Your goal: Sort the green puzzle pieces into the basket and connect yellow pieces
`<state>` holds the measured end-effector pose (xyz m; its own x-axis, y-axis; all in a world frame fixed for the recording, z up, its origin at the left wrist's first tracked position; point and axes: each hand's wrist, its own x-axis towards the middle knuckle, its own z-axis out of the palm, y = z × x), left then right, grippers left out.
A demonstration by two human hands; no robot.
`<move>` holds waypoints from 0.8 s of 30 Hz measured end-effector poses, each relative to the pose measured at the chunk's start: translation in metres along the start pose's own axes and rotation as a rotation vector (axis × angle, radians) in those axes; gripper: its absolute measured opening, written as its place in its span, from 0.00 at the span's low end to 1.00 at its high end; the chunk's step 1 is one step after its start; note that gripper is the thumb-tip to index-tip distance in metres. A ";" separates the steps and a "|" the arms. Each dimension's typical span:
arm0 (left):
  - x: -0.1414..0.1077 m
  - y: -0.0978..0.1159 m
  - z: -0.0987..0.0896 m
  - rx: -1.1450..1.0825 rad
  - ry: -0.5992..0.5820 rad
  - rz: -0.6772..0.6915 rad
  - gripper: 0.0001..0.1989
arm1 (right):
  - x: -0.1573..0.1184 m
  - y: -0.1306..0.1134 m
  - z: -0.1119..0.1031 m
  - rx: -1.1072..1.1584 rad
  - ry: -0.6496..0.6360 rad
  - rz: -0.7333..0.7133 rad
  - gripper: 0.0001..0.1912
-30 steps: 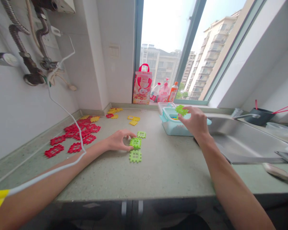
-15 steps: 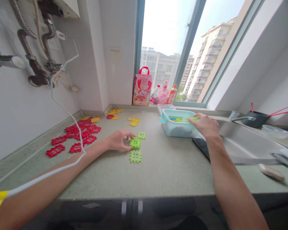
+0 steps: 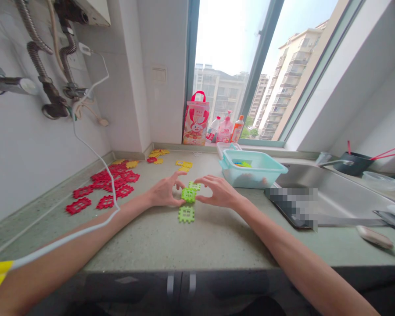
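Green window-shaped pieces lie in a short column on the counter, the middle one (image 3: 188, 195) between my hands. My left hand (image 3: 166, 191) is at its left side, thumb and fingers apart, with the thumb tip close to its edge. On the other side, my right hand (image 3: 215, 191) curves around with thumb and fingers apart, near the upper green piece (image 3: 194, 186). The lower green piece (image 3: 186, 214) lies nearer the front edge. A teal tub (image 3: 250, 175) with a few coloured pieces inside stands to the right.
Red pieces (image 3: 110, 180) are heaped at the left, with yellow pieces (image 3: 184, 166) farther back. A white cable (image 3: 98, 158) hangs across my left arm. A sink (image 3: 339, 193) and a black phone-like slab (image 3: 291, 210) are at the right.
My right hand has moved left from the tub to the green pieces. The green piece seen by that hand at the tub is no longer there.
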<state>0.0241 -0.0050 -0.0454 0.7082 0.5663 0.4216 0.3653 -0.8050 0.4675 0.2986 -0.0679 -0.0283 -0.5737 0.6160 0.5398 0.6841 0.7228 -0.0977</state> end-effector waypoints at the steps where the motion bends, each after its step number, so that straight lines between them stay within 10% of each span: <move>1: 0.000 0.002 0.001 -0.005 0.020 0.009 0.48 | 0.001 -0.003 0.005 0.012 -0.027 -0.002 0.24; 15: 0.001 0.000 0.002 -0.086 0.083 0.028 0.56 | 0.002 -0.002 0.008 0.094 0.044 0.030 0.19; 24: 0.002 -0.016 0.001 -0.063 -0.080 -0.033 0.55 | -0.005 0.024 -0.047 -0.259 0.398 0.226 0.16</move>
<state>0.0203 0.0082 -0.0531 0.7437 0.5739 0.3428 0.3521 -0.7722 0.5289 0.3386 -0.0682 0.0061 -0.2179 0.5440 0.8103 0.8889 0.4535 -0.0655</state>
